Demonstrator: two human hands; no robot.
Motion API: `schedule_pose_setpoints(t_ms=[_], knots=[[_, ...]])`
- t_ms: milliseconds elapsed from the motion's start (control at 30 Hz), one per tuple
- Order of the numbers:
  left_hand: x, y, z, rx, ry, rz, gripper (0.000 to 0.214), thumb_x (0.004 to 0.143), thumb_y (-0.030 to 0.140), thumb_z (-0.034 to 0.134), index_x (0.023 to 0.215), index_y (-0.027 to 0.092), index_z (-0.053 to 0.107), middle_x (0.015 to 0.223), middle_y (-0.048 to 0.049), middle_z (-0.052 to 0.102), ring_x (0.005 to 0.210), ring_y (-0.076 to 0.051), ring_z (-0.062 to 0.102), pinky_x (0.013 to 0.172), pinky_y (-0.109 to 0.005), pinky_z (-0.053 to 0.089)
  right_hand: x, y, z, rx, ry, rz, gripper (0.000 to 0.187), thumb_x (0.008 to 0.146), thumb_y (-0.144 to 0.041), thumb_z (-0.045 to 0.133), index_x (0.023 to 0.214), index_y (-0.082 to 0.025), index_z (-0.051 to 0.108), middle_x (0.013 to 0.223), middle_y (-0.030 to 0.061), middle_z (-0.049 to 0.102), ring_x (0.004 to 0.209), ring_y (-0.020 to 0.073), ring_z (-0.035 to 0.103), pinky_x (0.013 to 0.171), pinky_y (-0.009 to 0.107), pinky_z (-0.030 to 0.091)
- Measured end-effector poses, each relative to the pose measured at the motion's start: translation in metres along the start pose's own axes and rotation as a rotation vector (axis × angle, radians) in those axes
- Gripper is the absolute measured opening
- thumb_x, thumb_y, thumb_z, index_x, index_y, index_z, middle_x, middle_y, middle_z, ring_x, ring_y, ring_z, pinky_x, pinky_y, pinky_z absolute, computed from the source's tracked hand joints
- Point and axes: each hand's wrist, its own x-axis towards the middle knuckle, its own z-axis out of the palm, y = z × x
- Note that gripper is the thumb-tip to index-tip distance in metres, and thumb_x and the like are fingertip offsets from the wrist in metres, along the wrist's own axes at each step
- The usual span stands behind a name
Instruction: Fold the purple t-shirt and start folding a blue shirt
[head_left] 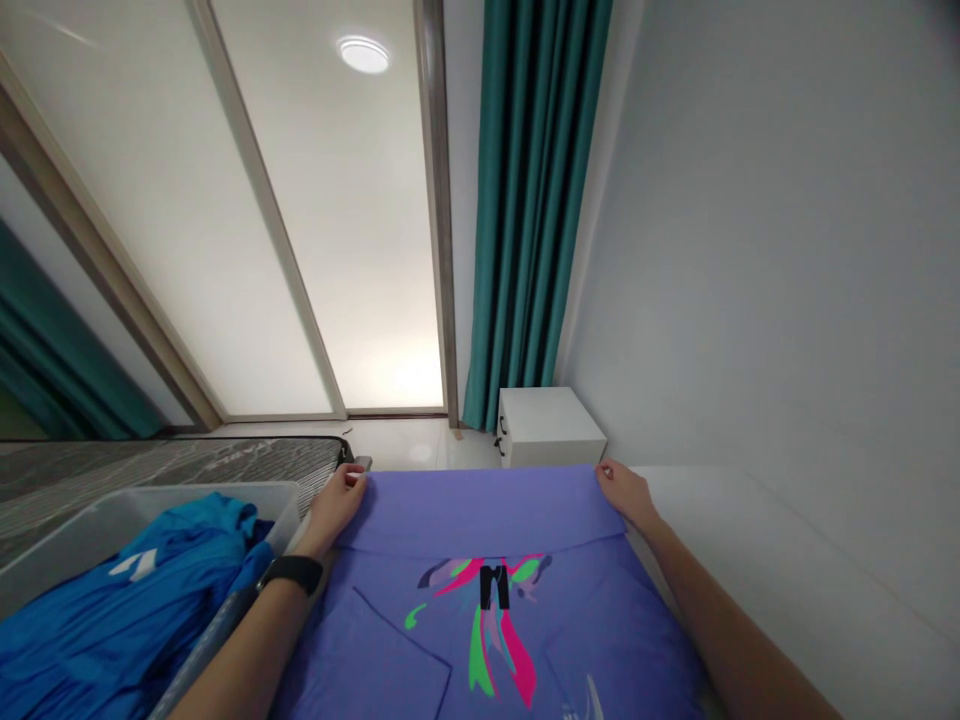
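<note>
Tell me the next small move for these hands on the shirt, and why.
Probably draw both hands together toward you, carrying the fold further. The left hand and right hand each hold an end of the folded far edge of the purple shirt, and the printed front lies spread out nearer you.

Left of the grip: white plastic bin, blue garment heaped inside. Ahead of the grip: white bedside cabinet, teal curtain beside it, frosted sliding door. Right of the grip: white wall.
</note>
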Motion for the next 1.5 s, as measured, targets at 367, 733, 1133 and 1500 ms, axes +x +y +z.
schedule_pose_setpoints(t_ms=[367,733,1133,1500], knots=[[0.005,-0.003,0.001,0.092,-0.004,0.095,0.030,0.084,0.040,0.048,0.102,0.020,0.063,0.083,-0.0021,0.072,0.078,-0.021,0.068,0.072,-0.029,0.045,0.005,-0.008,0.009,0.024,0.032,-0.073,0.034,0.094,-0.041,0.043,0.082,-0.020,0.066,0.083,0.0060,0.073,0.086,0.0244,0.068,0.071,0.031,0.039],[0.007,-0.003,0.004,0.111,-0.023,0.158,0.032,0.087,0.041,0.045,0.104,0.021,0.064,0.080,-0.0009,0.070,0.077,-0.021,0.067,0.071,-0.029,0.042,0.010,-0.001,0.017,0.054,0.104,-0.149,0.028,0.095,-0.033,0.041,0.085,-0.020,0.063,0.084,0.0051,0.074,0.078,0.0197,0.068,0.068,0.027,0.041],[0.013,-0.005,0.009,0.123,0.004,0.164,0.032,0.088,0.034,0.040,0.102,0.022,0.066,0.077,-0.0018,0.069,0.077,-0.022,0.065,0.073,-0.029,0.044,0.008,-0.003,0.014,-0.092,0.100,-0.114,0.034,0.099,-0.037,0.040,0.081,-0.020,0.063,0.080,0.0069,0.073,0.073,0.0211,0.068,0.067,0.029,0.039],[0.009,0.001,0.008,0.167,0.060,0.096,0.029,0.088,0.031,0.041,0.100,0.023,0.066,0.083,-0.0053,0.072,0.087,-0.027,0.067,0.075,-0.033,0.044,0.004,-0.009,0.008,-0.139,0.081,-0.070,0.036,0.100,-0.037,0.036,0.088,-0.020,0.065,0.083,0.0091,0.074,0.075,0.0222,0.069,0.070,0.031,0.041]])
